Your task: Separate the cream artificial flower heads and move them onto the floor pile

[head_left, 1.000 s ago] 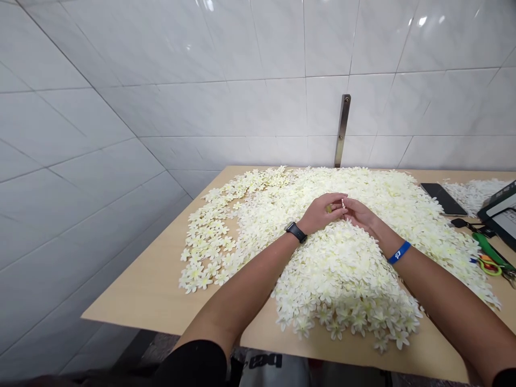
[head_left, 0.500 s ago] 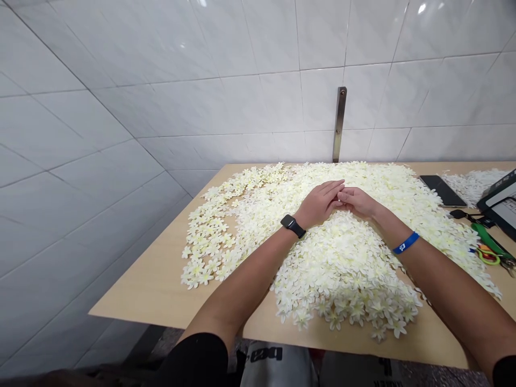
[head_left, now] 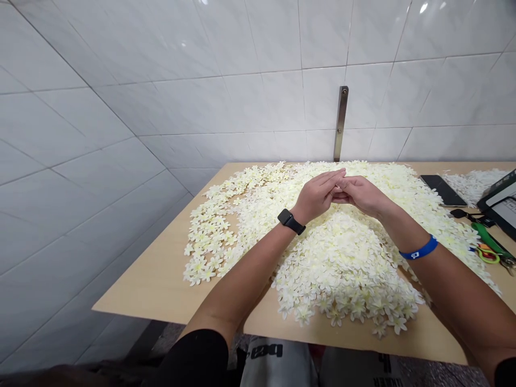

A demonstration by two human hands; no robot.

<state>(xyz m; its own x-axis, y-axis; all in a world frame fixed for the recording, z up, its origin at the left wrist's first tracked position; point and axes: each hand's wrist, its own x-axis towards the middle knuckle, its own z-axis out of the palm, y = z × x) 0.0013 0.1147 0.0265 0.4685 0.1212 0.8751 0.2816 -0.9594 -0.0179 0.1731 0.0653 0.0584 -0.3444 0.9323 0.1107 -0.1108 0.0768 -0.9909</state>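
My left hand [head_left: 318, 192] and my right hand [head_left: 362, 194] meet over a wide pile of white artificial flower heads [head_left: 342, 258] with pale yellow centres. The left hand's fingers are stretched out and lap over the right fingertips. Underneath, the right hand's fingers lie fairly straight, its thumb touching the left fingers. No object shows between the hands, though the space between the palms is hidden. A black smartwatch [head_left: 291, 220] is on the left wrist, a blue wristband [head_left: 419, 249] on the right forearm.
The flowers spread over a light wooden table [head_left: 145, 293] against a tiled wall [head_left: 250, 102] with a metal bar [head_left: 341, 123]. At the right lie a dark phone [head_left: 443, 190], a black-and-white box [head_left: 500, 201], a green strap [head_left: 492, 240] and more white pieces [head_left: 470, 183].
Both hands have risen slightly from the flowers, still together. The right hand has turned and its fingers now reach further under the left.
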